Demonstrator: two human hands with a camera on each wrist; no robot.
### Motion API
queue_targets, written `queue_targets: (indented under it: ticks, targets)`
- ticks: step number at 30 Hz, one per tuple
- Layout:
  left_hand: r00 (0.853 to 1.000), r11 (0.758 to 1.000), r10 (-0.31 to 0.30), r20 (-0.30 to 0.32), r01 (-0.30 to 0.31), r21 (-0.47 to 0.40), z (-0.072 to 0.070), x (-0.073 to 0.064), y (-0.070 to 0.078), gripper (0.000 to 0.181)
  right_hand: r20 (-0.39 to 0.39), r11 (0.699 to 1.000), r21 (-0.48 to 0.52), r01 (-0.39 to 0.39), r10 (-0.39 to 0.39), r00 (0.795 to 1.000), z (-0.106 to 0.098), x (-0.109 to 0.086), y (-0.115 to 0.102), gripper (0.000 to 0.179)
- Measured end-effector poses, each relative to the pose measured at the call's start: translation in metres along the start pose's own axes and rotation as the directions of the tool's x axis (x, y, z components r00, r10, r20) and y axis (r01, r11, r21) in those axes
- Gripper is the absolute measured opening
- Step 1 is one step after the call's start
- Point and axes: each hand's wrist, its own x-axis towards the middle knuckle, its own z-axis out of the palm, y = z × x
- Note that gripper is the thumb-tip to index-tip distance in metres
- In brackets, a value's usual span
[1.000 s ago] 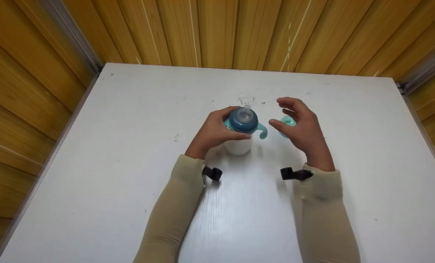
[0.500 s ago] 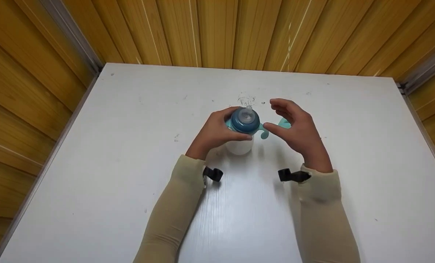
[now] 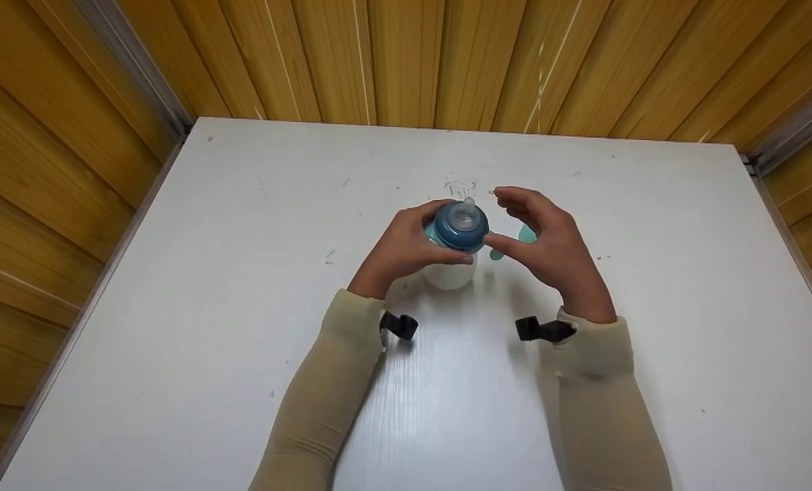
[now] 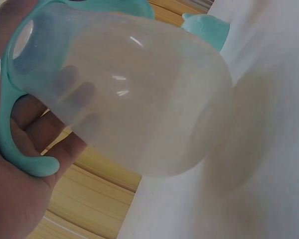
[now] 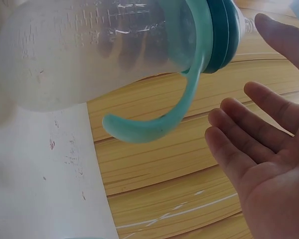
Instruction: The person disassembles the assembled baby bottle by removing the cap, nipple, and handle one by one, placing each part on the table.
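Note:
A clear baby bottle (image 3: 450,276) with a dark blue collar (image 3: 455,235), a clear nipple (image 3: 465,214) and turquoise side handles (image 5: 154,127) is in the middle of the head view. My left hand (image 3: 409,239) grips it around the neck, fingers behind and thumb in front. The bottle leans slightly right, its base close over the white table. To its right, my right hand (image 3: 549,242) is spread, palm toward the collar. In the right wrist view its fingers curve loosely, with nothing between them and the thumb near the nipple.
A turquoise cap (image 4: 207,32) stands on the white table (image 3: 194,273), partly hidden behind my right hand in the head view. Wood-patterned panels (image 3: 406,61) rise beyond the table's far edge and at both sides. Black wrist mounts (image 3: 546,329) jut inward from both cuffs.
My right hand has moved left toward the bottle's collar, covering more of the right handle. The bottle, in my left hand, has shifted slightly right and tilted a little that way.

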Motion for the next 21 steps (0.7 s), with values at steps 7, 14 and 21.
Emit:
queue_targets:
  ticks: [7, 14, 21]
  targets:
    - [1.0, 1.0, 0.023, 0.012, -0.023, 0.021, 0.0, 0.0, 0.0, 0.084, 0.018, 1.0, 0.004, 0.021, -0.021, 1.0, 0.003, 0.0, 0.0, 0.062]
    - [0.999, 1.0, 0.029, 0.02, -0.029, 0.004, 0.001, 0.0, 0.002, 0.082, 0.042, 0.999, -0.005, 0.037, -0.036, 0.998, 0.007, 0.001, -0.002, 0.065]
    - [0.998, 0.999, 0.051, 0.033, -0.051, -0.005, 0.001, 0.0, 0.004, 0.081, 0.067, 0.997, 0.015, 0.075, -0.076, 0.995, 0.014, 0.003, -0.002, 0.067]
